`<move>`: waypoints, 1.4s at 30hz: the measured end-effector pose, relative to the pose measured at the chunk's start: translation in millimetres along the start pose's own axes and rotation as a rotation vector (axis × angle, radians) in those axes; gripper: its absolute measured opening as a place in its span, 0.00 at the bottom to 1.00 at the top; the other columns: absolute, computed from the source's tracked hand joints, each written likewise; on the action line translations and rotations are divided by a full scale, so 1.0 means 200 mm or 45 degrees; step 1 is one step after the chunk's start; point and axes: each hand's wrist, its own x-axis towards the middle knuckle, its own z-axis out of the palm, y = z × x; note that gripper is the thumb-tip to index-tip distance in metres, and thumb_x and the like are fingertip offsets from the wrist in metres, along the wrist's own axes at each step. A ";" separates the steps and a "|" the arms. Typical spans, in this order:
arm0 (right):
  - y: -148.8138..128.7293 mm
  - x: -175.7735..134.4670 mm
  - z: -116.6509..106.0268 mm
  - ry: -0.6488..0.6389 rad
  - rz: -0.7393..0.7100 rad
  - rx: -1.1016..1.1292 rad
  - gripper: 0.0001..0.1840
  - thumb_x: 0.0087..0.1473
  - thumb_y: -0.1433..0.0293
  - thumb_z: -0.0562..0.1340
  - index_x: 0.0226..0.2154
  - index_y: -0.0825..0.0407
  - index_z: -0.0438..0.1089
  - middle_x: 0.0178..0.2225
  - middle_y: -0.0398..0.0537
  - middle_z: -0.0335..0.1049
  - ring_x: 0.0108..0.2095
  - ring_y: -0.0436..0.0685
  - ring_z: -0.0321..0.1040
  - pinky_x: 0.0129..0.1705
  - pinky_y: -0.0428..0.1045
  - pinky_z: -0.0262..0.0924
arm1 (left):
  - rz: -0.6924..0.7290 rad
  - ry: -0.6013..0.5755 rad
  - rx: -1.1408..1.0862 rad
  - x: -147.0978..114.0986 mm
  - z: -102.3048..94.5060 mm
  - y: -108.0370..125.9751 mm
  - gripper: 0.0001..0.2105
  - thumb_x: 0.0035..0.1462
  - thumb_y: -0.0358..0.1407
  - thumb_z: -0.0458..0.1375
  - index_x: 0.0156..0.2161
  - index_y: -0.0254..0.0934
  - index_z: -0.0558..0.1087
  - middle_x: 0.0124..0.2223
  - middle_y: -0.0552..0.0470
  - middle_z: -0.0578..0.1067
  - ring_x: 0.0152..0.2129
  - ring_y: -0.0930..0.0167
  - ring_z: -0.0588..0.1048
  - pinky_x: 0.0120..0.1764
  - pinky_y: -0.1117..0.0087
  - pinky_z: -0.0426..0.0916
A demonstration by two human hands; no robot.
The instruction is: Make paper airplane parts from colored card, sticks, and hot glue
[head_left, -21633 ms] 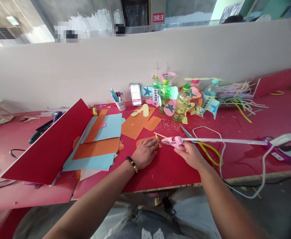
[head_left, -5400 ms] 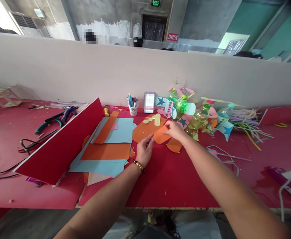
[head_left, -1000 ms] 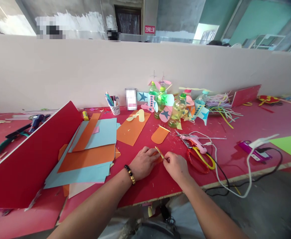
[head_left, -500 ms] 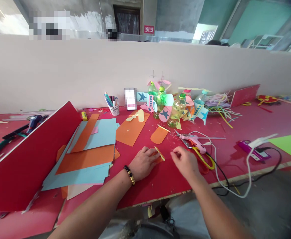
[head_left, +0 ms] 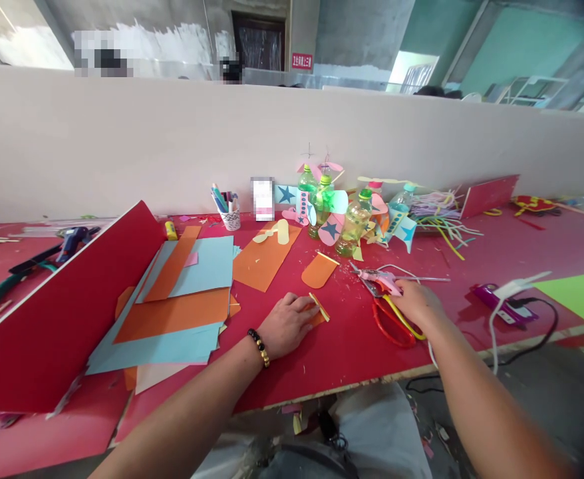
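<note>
Left hand (head_left: 287,326): laid flat, palm down, fingers outstretched and near one another, over an orange paper piece (head_left: 316,319) on the red bench (head_left: 336,359). Most of that piece is hidden under the fingers; its right end shows, with a thin pale-yellow stick (head_left: 319,307) lying across it just beyond the fingertips. A beaded bracelet (head_left: 259,346) is on the left wrist.

Right hand (head_left: 418,303): at the handle of a pink glue gun (head_left: 378,277), fingers bent around it. The hand covers the handle, so how firmly it is closed cannot be told. Gun lies with nozzle to the left; a clear glue stick (head_left: 435,279) extends to the right behind the hand. Scissors (head_left: 402,317) with one red and one yellow handle lie under and just beside the gun, blades pointing far-left.

Second orange piece (head_left: 318,273): beyond the left hand, rounded at its near-left end, pale stick along its far edge. Farther left, a larger orange sheet (head_left: 261,266) carries pale-yellow paper cutouts (head_left: 283,231).

Far side: capped plastic bottles (head_left: 352,229) decorated with paper shapes; patterned pen cup (head_left: 231,220) to their left. Left side: overlapping blue and orange sheets (head_left: 175,316) beside a tilted red board (head_left: 67,326). Right side: purple power strip (head_left: 504,307) with cables plugged in.
</note>
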 end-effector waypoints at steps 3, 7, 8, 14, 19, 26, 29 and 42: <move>0.01 0.01 -0.01 0.028 0.049 0.024 0.19 0.49 0.60 0.59 0.43 0.49 0.70 0.39 0.54 0.75 0.34 0.61 0.71 0.28 0.49 0.54 | 0.001 0.003 -0.010 0.00 0.00 0.00 0.18 0.63 0.39 0.48 0.57 0.45 0.65 0.55 0.50 0.67 0.45 0.68 0.64 0.48 0.65 0.61; 0.08 -0.02 -0.03 0.151 0.177 0.187 0.23 0.48 0.54 0.59 0.42 0.51 0.69 0.38 0.54 0.75 0.34 0.62 0.71 0.28 0.49 0.55 | -0.013 -0.001 -0.029 0.00 0.01 0.00 0.18 0.63 0.39 0.49 0.56 0.45 0.65 0.55 0.51 0.67 0.45 0.68 0.63 0.49 0.65 0.61; 0.10 -0.04 -0.04 0.181 0.196 0.215 0.22 0.48 0.53 0.58 0.39 0.51 0.70 0.37 0.54 0.76 0.34 0.62 0.71 0.28 0.49 0.55 | -0.013 -0.002 -0.033 0.00 0.01 0.00 0.18 0.63 0.39 0.49 0.56 0.45 0.65 0.55 0.51 0.67 0.46 0.68 0.63 0.49 0.65 0.61; 0.08 -0.03 -0.05 -0.063 0.093 0.466 0.16 0.45 0.56 0.61 0.30 0.51 0.73 0.24 0.47 0.75 0.26 0.57 0.70 0.25 0.47 0.53 | -0.015 -0.011 -0.041 0.00 0.00 0.00 0.17 0.63 0.39 0.48 0.56 0.44 0.65 0.55 0.52 0.67 0.46 0.68 0.63 0.50 0.65 0.61; 0.04 0.01 -0.03 -0.146 0.138 0.900 0.09 0.38 0.67 0.64 0.26 0.53 0.73 0.14 0.40 0.64 0.17 0.51 0.62 0.21 0.45 0.50 | -0.014 -0.014 0.002 0.00 0.00 0.00 0.17 0.63 0.39 0.49 0.56 0.44 0.65 0.55 0.50 0.67 0.46 0.68 0.63 0.48 0.65 0.61; 0.00 -0.15 -0.05 -0.254 0.122 1.792 0.18 0.35 0.67 0.70 0.31 0.53 0.68 0.23 0.44 0.70 0.23 0.50 0.66 0.23 0.44 0.57 | -0.007 -0.012 0.012 0.00 0.00 0.00 0.17 0.63 0.39 0.49 0.56 0.44 0.65 0.55 0.50 0.67 0.46 0.67 0.63 0.48 0.64 0.61; -0.08 -0.22 -0.06 -0.306 -0.059 1.893 0.15 0.43 0.63 0.68 0.34 0.51 0.68 0.24 0.44 0.71 0.26 0.51 0.68 0.28 0.45 0.61 | -0.006 -0.003 -0.007 0.00 0.00 0.01 0.17 0.63 0.39 0.49 0.56 0.44 0.66 0.55 0.50 0.67 0.46 0.68 0.64 0.49 0.64 0.60; -0.24 -0.14 -0.04 -0.226 -0.446 1.586 0.17 0.50 0.60 0.62 0.19 0.55 0.70 0.28 0.53 0.74 0.29 0.55 0.68 0.31 0.49 0.59 | -0.015 -0.013 -0.003 0.00 0.01 0.00 0.17 0.64 0.40 0.47 0.56 0.45 0.65 0.55 0.50 0.67 0.45 0.67 0.64 0.49 0.64 0.60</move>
